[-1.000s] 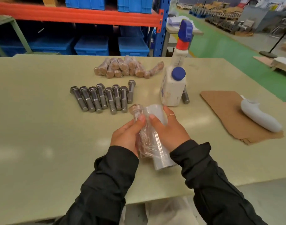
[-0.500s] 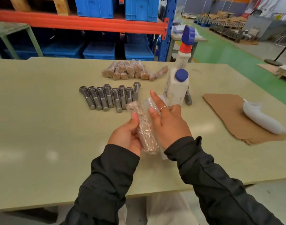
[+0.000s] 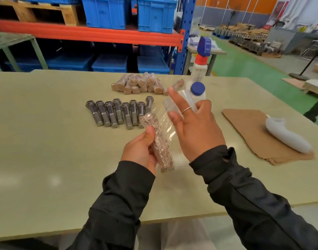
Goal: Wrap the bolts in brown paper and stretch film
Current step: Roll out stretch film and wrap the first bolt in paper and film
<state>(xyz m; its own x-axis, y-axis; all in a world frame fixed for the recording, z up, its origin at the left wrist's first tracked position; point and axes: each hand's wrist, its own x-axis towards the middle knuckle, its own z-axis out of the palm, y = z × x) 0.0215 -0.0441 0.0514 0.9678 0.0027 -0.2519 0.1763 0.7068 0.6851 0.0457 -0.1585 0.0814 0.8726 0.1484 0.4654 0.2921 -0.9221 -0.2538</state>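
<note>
A: Where is the bolt being wrapped?
B: At frame centre. The left hand [image 3: 142, 150] grips the paper-wrapped bolt [image 3: 159, 141], thumb on its side, film already around it.
A: And the right hand [image 3: 196, 130]?
B: It holds the stretch film roll [image 3: 179, 98] behind it, index finger straight; a clear sheet runs from roll to bolt.
A: The rest?
B: Bare bolts [image 3: 118, 112] lie in a row upper centre on the table [image 3: 46, 150], finished bundles [image 3: 142, 83] beyond them, brown paper sheets [image 3: 253, 130] at right.

Black jacket sleeves [image 3: 259, 201] reach both wrists; a thin ring [image 3: 186, 110] circles one right-hand finger.
</note>
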